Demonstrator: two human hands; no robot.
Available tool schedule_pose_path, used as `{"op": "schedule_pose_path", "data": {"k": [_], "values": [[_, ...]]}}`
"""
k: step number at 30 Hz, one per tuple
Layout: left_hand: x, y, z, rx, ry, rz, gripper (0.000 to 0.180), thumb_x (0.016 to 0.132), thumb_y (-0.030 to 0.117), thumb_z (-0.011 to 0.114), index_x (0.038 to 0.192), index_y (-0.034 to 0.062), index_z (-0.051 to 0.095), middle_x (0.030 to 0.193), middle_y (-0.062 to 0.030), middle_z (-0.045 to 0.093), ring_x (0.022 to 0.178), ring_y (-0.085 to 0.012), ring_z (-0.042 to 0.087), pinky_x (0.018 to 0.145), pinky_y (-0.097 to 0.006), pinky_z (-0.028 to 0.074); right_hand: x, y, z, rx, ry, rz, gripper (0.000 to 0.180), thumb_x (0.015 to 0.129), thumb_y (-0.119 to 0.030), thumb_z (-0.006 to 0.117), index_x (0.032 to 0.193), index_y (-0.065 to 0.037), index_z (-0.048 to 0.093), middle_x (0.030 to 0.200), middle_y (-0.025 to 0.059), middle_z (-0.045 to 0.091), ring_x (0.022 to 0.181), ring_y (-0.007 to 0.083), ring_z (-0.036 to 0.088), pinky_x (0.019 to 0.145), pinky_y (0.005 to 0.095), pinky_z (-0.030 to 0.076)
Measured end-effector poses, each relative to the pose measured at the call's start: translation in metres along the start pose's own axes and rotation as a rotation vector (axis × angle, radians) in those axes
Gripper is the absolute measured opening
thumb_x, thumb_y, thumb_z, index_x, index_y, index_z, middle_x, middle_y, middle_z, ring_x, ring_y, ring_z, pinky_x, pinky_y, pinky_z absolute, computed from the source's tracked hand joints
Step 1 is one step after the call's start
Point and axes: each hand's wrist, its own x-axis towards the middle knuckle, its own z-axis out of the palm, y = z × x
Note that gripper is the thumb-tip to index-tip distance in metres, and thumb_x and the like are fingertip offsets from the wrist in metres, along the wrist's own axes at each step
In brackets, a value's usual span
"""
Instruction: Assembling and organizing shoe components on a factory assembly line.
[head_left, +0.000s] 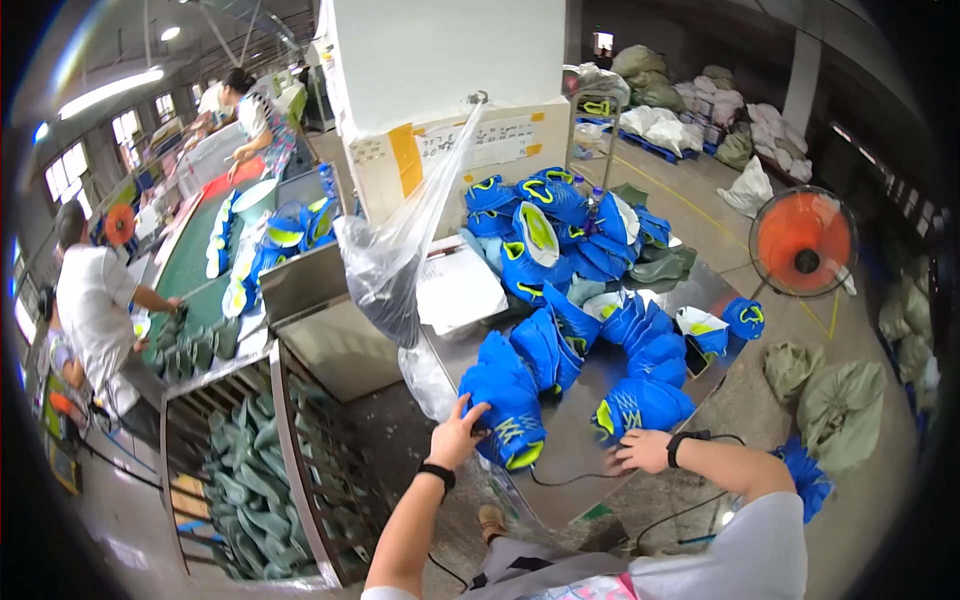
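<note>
Rows of blue shoe uppers with yellow-green linings lie nested on a metal-topped table. My left hand (458,432) touches the near end of the left row of uppers (503,395), its fingers spread against their side. My right hand (643,452) is just below the nearest upper of the right row (645,405), fingers apart and slightly blurred; I see nothing held in it. Beyond the rows is a larger heap of blue uppers (540,240). A dark cable (575,483) runs along the table's near edge, close to my right hand.
At left stands a metal cage (285,440) full of dark green shoe lasts (250,490). Clear plastic (385,270) hangs beside a white pad (460,285). An orange fan (803,242) and sacks (840,410) stand right. Co-workers (95,300) work along a green conveyor (205,305).
</note>
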Motion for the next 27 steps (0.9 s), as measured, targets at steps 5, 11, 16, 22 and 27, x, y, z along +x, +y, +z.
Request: {"op": "schedule_pose_path", "data": {"k": [5,11,16,22,27], "values": [[0.020,-0.031,-0.010,-0.180,-0.069,-0.013,0.065,0.067,0.016,0.073,0.123,0.0230,0.041,0.133,-0.0118,0.034,0.101,-0.0374,0.053,0.080,-0.042,0.048,0.014,-0.009,-0.056,-0.030,-0.218,0.071,0.028,0.069,-0.020,0.056,0.095,-0.025,0.067,0.127,-0.0016,0.044,0.117,0.0256,0.038,0.094,0.0398,0.032],[0.033,-0.060,-0.012,-0.374,-0.081,-0.122,0.105,0.057,0.022,0.082,0.134,0.0014,0.014,0.131,-0.0244,0.033,0.119,-0.0374,0.039,0.095,-0.039,0.038,0.078,0.012,-0.091,0.612,0.300,0.683,0.031,0.077,-0.027,0.055,0.106,-0.016,0.053,0.108,0.0041,0.055,0.079,0.0301,0.060,0.066,0.0413,0.051],[0.052,-0.084,-0.004,-0.833,-0.374,-0.186,0.113,0.056,0.029,0.084,0.134,-0.0069,0.011,0.127,-0.0254,0.038,0.118,-0.0293,0.041,0.097,-0.035,0.035,0.139,0.132,-0.132,0.645,0.659,1.268,0.100,0.061,-0.050,0.071,0.136,-0.005,0.021,0.134,0.0237,0.029,0.124,0.0442,0.024,0.096,0.0500,0.029],[0.081,-0.110,0.035,-1.138,-0.472,-0.084,0.112,0.052,0.026,0.086,0.133,-0.0072,0.015,0.125,-0.0178,0.043,0.116,-0.0250,0.042,0.097,-0.035,0.035,0.226,0.134,-0.102,0.729,0.665,1.323,0.055,0.063,-0.032,0.071,0.103,0.002,0.053,0.102,0.0244,0.057,0.097,0.0389,0.053,0.083,0.0414,0.043],[0.087,-0.125,0.013,-1.113,-0.412,-0.047,0.109,0.050,0.023,0.087,0.131,-0.0058,0.021,0.120,-0.0178,0.048,0.110,-0.0237,0.047,0.093,-0.033,0.039,0.241,0.098,-0.157,0.626,0.781,1.418,0.051,0.064,-0.021,0.071,0.107,-0.001,0.054,0.096,0.0206,0.060,0.090,0.0356,0.057,0.077,0.0414,0.045]]}}
